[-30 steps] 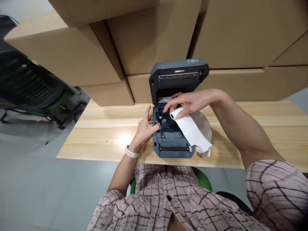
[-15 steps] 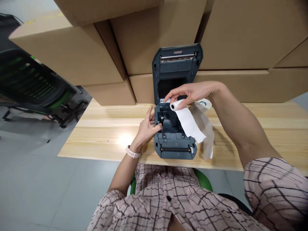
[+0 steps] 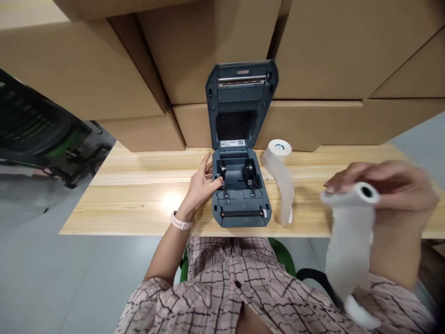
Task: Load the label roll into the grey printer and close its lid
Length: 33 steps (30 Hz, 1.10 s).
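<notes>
A dark grey label printer (image 3: 239, 199) stands on the table with its lid (image 3: 243, 99) raised against the boxes. Black roll holders (image 3: 249, 169) show inside its bay, with no roll between them. My left hand (image 3: 204, 182) rests at the printer's left side, its fingers apart and its thumb over the edge. Far to the right, my right hand (image 3: 392, 183), blurred by motion, grips a small roll of white paper (image 3: 351, 222), whose loose strip hangs down over the table's front edge. Another white label roll (image 3: 279, 148) sits right of the printer, its strip trailing forward.
Large cardboard boxes (image 3: 320, 51) form a wall along the back of the wooden table (image 3: 132, 195). A black and green office chair (image 3: 38, 125) stands on the floor at the left. The table's front edge lies close to my lap.
My right hand has carried the small paper roll from above the printer's bay far to the right. My left hand stays at the printer's side. The view has shifted slightly right.
</notes>
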### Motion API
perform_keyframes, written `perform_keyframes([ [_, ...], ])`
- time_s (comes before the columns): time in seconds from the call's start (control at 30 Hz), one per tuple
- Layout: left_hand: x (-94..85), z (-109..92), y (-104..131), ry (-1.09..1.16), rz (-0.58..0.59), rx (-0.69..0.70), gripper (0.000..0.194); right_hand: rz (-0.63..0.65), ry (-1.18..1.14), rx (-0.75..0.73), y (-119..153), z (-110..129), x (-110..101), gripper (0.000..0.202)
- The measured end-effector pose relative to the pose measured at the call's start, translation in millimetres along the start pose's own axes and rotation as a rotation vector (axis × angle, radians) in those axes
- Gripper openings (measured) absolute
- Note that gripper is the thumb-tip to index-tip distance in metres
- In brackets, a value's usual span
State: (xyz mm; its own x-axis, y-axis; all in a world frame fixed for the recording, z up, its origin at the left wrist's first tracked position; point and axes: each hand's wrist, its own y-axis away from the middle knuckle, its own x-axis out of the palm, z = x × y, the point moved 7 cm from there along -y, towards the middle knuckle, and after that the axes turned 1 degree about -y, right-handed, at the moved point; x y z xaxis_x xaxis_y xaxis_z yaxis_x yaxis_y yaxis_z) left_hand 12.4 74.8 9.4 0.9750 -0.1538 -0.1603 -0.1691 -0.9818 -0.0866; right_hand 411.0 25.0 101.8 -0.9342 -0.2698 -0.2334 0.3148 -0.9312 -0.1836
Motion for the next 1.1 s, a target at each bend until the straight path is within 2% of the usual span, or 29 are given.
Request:
perform_keyframes([
  [0.07,-0.5,2.7,-0.8,0.000,0.005,0.002,0.101,-0.012,0.118,0.100,12.4,-21.9,2.3,0.040],
  [0.13,-0.1,3.9,-1.4,0.013,0.020,0.015,0.101,-0.031,0.175,0.220,10.3,-49.6,13.6,0.053],
  [0.23,1.3,3.7,-1.3,0.041,0.034,0.022,0.102,-0.148,0.088,0.327,-1.6,-85.6,32.1,0.060],
  [0.3,2.8,2.0,-0.2,0.062,0.049,0.022,0.104,-0.211,0.024,0.341,-6.1,-98.2,39.2,0.067],
  [0.33,3.9,0.4,0.6,0.077,0.064,0.025,0.104,-0.207,0.017,0.333,-6.8,-100.1,40.4,0.071],
  [0.4,6.1,-3.4,2.3,0.110,0.108,0.035,0.105,-0.114,0.044,0.303,-6.6,-97.4,38.1,0.077],
  [0.5,7.2,-7.4,3.8,0.112,0.165,0.042,0.104,0.052,0.097,0.271,-8.4,-88.6,20.0,0.083],
  [0.6,5.2,-9.1,3.1,0.085,0.173,0.055,0.104,0.014,0.116,0.267,-28.8,-85.9,-8.0,0.083],
  [0.67,4.1,-9.4,2.3,0.079,0.169,0.063,0.104,-0.021,0.117,0.261,-53.6,-88.5,-15.1,0.091],
  [0.73,4.0,-9.5,2.1,0.074,0.167,0.063,0.106,0.018,0.113,0.260,-81.9,-94.0,-7.0,0.101],
  [0.8,4.3,-10.3,2.5,0.063,0.164,0.062,0.107,0.103,0.117,0.276,-107.1,-100.9,10.5,0.105],
  [0.9,5.1,-12.4,3.8,0.040,0.159,0.062,0.105,0.170,0.175,0.271,-131.8,-106.5,31.8,0.097],
  [1.0,5.6,-14.9,4.9,0.022,0.154,0.069,0.104,0.110,0.163,0.225,-138.1,-97.7,35.5,0.086],
  [1.1,6.1,-17.4,5.6,0.012,0.166,0.084,0.103,0.092,0.033,0.167,-128.7,-67.5,38.4,0.086],
])
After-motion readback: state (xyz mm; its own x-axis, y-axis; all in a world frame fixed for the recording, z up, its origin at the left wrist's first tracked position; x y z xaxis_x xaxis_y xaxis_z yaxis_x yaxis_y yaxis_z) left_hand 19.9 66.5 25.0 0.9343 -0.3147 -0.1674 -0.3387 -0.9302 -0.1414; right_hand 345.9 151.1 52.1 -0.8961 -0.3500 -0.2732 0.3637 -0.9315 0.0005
